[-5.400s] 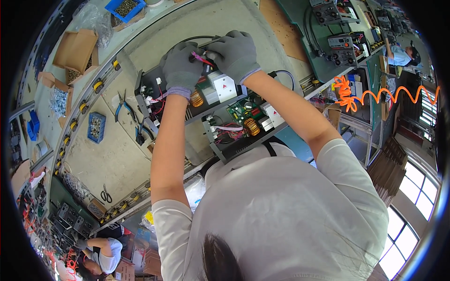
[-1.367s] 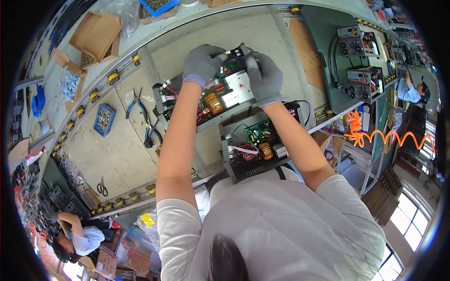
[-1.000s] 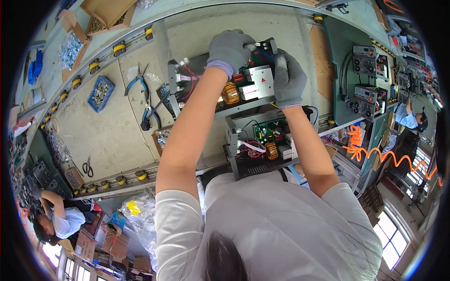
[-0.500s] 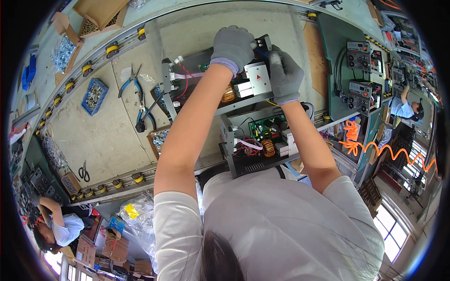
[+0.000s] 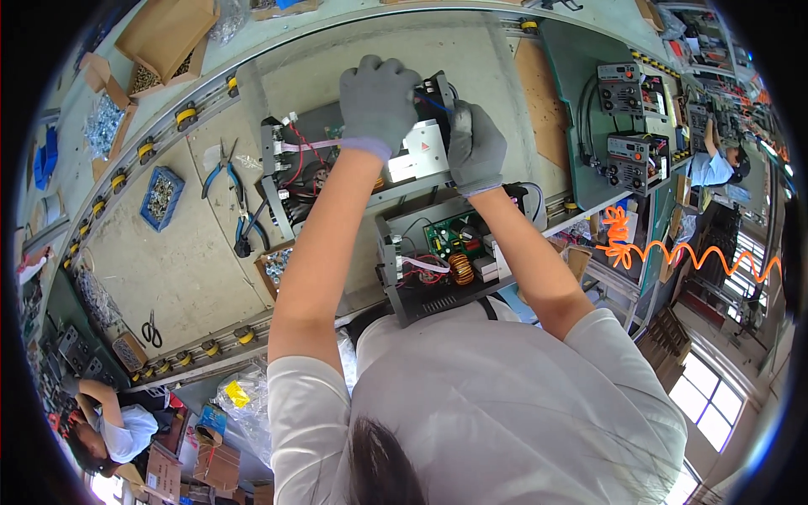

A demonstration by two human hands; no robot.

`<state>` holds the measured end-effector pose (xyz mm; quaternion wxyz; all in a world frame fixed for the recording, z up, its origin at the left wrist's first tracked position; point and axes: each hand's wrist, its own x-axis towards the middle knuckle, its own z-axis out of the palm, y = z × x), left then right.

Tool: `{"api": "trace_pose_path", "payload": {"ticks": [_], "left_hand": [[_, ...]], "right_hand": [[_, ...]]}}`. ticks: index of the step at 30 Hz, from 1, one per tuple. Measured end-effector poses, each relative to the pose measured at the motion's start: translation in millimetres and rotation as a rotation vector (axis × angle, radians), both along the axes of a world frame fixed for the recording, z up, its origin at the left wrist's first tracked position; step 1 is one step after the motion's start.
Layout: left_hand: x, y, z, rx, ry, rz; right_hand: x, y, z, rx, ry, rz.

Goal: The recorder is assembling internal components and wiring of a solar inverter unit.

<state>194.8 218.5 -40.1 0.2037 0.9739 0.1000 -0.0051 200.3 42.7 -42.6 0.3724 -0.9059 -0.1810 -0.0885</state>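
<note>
My left hand (image 5: 379, 101), in a grey knit glove, is closed over the far side of an open black metal chassis (image 5: 404, 189). Its fingertips are hidden beside a blue wire (image 5: 433, 103), so what they pinch cannot be made out. Close by, my right hand (image 5: 477, 150), also gloved, bends its fingers round the chassis's right end, the thumb near the wire's other end. Between the hands lies a silvery metal plate (image 5: 423, 151) with a red triangle mark. Red wires (image 5: 296, 160) and a white connector (image 5: 290, 119) show at the left end.
Nearer my body stands a second open chassis (image 5: 442, 296) with a green circuit board (image 5: 453, 236) and copper coil (image 5: 460, 269). Blue-handled pliers (image 5: 231, 177) and a blue tray of screws (image 5: 162, 198) lie left. Finished-looking units (image 5: 627, 160) stand right, near an orange coiled hose (image 5: 673, 252).
The whole view has shifted slightly, and the far chassis appears farther left. Both hands stay at its right end; the left hand's knuckles now look more spread.
</note>
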Motion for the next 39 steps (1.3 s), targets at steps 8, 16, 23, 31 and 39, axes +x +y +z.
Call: {"api": "trace_pose_path", "payload": {"ticks": [8,16,23,31,39], "left_hand": [[-14,-4,-3,-0.234,-0.344,-0.189],[-13,13,-10,0.074,-0.227,-0.106],[-9,8,-13,0.179,-0.192,-0.083],[-2,0,-18,0.227,-0.218,-0.084],[11,-4,4,0.283,0.013,-0.160]], "right_hand": [[11,8,8,-0.054,0.135,0.057],[14,2,7,-0.001,0.334,0.093],[11,6,8,0.053,0.405,0.082],[16,0,-1,-0.056,0.333,0.121],[24,-4,-7,0.008,0.526,0.200]]}}
